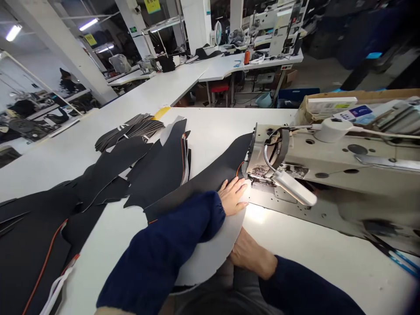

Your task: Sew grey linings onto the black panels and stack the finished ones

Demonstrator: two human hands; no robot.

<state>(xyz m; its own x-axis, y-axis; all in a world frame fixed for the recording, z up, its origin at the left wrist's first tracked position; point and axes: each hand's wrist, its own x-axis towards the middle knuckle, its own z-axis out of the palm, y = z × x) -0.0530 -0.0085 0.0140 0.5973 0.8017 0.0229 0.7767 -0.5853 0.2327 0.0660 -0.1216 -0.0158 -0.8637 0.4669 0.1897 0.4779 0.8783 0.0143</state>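
Item 1, dark panel (pixel 213 170): smooth, matte, long and curve-edged; lying across the white desk (pixel 216 124), its right end reaching the head of the sewing machine (pixel 331 153). A thin orange line (pixel 239 168) is showing near that end.

Item 2, pale grey sheet (pixel 210 258): plain, rounded at its lower edge, overhanging the desk towards the lap; backing or separate piece, cannot tell.

Left grip (pixel 233 197): palm down, fingers extended and slightly parted, resting flat on the work beside the machine, clasping nothing.

Right grip (pixel 247 253): meeting the grey edge; fingers are hiding, so closure cannot be told.

Progress, as judged: this piece is apparently midway, the seam itself not showing. The middle panel (pixel 157 166) and left panel (pixel 19 245) are carrying orange edging, suggesting some finished edges. The fanned stack (pixel 138 129), thin, dark and curved, is seemingly awaiting work.

Sundries: white strip (pixel 56 288), narrow and loosely bent; lamp (pixel 295 188), white and oblong, lighting the desk.
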